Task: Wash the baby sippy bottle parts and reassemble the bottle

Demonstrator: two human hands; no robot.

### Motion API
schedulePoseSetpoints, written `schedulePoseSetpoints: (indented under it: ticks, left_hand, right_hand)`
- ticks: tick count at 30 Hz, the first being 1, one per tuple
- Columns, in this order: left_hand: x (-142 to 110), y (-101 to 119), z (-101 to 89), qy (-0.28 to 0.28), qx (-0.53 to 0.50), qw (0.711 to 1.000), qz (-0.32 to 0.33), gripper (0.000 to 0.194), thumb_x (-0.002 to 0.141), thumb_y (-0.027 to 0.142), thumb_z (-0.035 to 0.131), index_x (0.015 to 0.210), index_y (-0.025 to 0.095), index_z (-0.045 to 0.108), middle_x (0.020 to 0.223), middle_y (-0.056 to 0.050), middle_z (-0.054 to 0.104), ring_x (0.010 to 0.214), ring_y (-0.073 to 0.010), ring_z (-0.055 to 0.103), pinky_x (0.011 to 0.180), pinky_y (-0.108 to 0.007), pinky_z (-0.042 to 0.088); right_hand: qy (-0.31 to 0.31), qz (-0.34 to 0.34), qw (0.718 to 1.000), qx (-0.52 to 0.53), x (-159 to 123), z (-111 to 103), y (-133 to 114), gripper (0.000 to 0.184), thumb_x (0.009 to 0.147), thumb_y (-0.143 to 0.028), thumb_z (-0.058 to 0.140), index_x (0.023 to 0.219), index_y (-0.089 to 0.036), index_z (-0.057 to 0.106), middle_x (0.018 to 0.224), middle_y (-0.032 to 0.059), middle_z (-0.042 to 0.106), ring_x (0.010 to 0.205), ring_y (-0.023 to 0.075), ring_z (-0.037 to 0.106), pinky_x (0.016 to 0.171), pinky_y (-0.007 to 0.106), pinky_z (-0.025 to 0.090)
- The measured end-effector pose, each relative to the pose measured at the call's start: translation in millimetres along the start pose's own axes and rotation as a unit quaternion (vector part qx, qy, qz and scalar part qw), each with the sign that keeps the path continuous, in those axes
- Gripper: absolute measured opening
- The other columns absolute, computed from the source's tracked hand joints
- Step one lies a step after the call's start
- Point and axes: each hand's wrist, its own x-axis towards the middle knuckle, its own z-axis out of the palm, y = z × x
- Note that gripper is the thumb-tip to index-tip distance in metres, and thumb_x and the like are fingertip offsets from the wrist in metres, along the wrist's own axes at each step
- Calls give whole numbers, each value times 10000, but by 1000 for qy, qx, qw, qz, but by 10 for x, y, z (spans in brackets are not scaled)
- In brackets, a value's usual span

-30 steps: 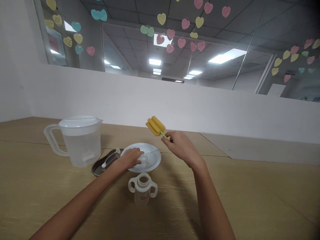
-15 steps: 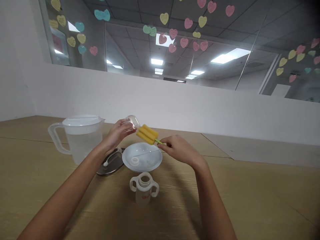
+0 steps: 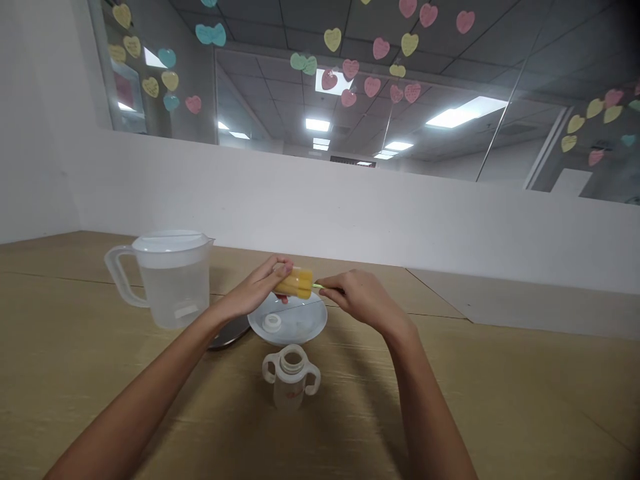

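Above a pale bowl (image 3: 313,325), my left hand (image 3: 260,283) is closed round a clear plastic cap, hard to make out against the sponge. Inside the cap sits the yellow head of a sponge brush (image 3: 301,283). My right hand (image 3: 357,297) pinches the brush by its thin green handle (image 3: 318,286). A white ring (image 3: 272,323) lies in the bowl. Nearer to me, a baby bottle (image 3: 289,393) with two side handles stands upright, its mouth uncovered. My left wrist hides much of a dark round tray (image 3: 230,333).
At the left stands a translucent lidded pitcher (image 3: 175,287) with clear liquid in it. A white wall (image 3: 360,213) rises behind the wooden table (image 3: 500,400). Heart-shaped notes stick to the window (image 3: 280,113) above.
My left hand and the clear cap have come right and down, over the brush's sponge head. That head, bare before, is now in the cap. My view has shifted slightly.
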Motion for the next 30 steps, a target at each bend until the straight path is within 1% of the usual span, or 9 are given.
schedulePoseSetpoints:
  ticks: [2, 4, 7, 10, 13, 19, 23, 26, 30]
  left_hand:
    - [-3, -33, 13, 2, 7, 1000, -5, 425, 889, 551, 267, 1019, 186, 442, 715, 0, 567, 508, -109, 517, 550, -266, 454]
    - [-6, -48, -1, 14, 35, 999, 5, 430, 893, 551, 248, 1032, 187, 428, 665, 18, 536, 482, -100, 474, 513, -242, 422]
    - [-17, -14, -70, 1, 104, 994, 31, 428, 888, 505, 331, 1204, 218, 360, 840, -15, 589, 679, -135, 554, 606, -254, 454]
    - [-21, 33, -144, -22, 169, 980, 100, 568, 828, 418, 505, 1328, 260, 286, 1117, -44, 569, 983, -186, 548, 810, -301, 455]
    - [-10, 45, -176, 7, 226, 957, 180, 576, 752, 313, 615, 1280, 266, 392, 1235, -37, 521, 1122, -207, 484, 947, -330, 386]
    - [-27, 91, -190, 34, 206, 966, 155, 586, 691, 394, 675, 1197, 213, 440, 1056, -38, 614, 932, -188, 567, 821, -306, 445]
    - [-49, 116, -145, 84, 174, 975, 109, 419, 843, 519, 423, 1074, 178, 506, 779, -10, 601, 678, -140, 546, 608, -243, 447]
    - [-49, 94, -103, 103, 154, 979, 81, 555, 900, 544, 189, 984, 142, 562, 651, -17, 562, 531, -125, 503, 492, -226, 405]
    - [-47, 103, -94, 105, 162, 978, 78, 503, 904, 524, 245, 1046, 147, 546, 651, -11, 560, 479, -106, 483, 471, -219, 400]
  right_hand:
    - [-2, -12, 1000, -5, 4, -2, -26, 260, 897, -283, 434, 819, -198, 667, 719, 39, 666, 606, 129, 514, 549, 245, 233]
    - [1, -8, 1000, -9, 8, -4, -59, 288, 907, -289, 412, 789, -186, 654, 705, 41, 659, 596, 128, 503, 548, 246, 230]
    - [-7, 2, 1000, 19, 13, -1, -99, 338, 927, -315, 362, 773, -175, 629, 654, 30, 620, 548, 111, 456, 539, 243, 227]
    - [-17, 12, 998, 66, 22, 18, -113, 362, 934, -322, 337, 730, -165, 592, 610, 12, 563, 523, 98, 411, 523, 238, 218]
    - [-26, 7, 995, 98, 38, 47, -102, 363, 931, -314, 339, 684, -158, 553, 575, -4, 507, 518, 92, 381, 514, 236, 209]
    - [-11, -5, 994, 108, 24, 19, -59, 358, 908, -312, 376, 646, -160, 566, 548, -18, 481, 515, 91, 338, 511, 231, 207]
    - [36, -19, 997, 71, 21, -15, -81, 303, 893, -282, 409, 714, -178, 630, 560, -12, 535, 505, 94, 344, 525, 231, 219]
    - [46, -16, 998, 27, 49, -4, -123, 281, 895, -273, 419, 778, -188, 660, 622, 17, 605, 519, 99, 403, 537, 236, 226]
    - [52, -3, 999, 14, 74, 17, -142, 305, 910, -294, 399, 815, -193, 671, 670, 39, 645, 538, 107, 455, 540, 239, 232]
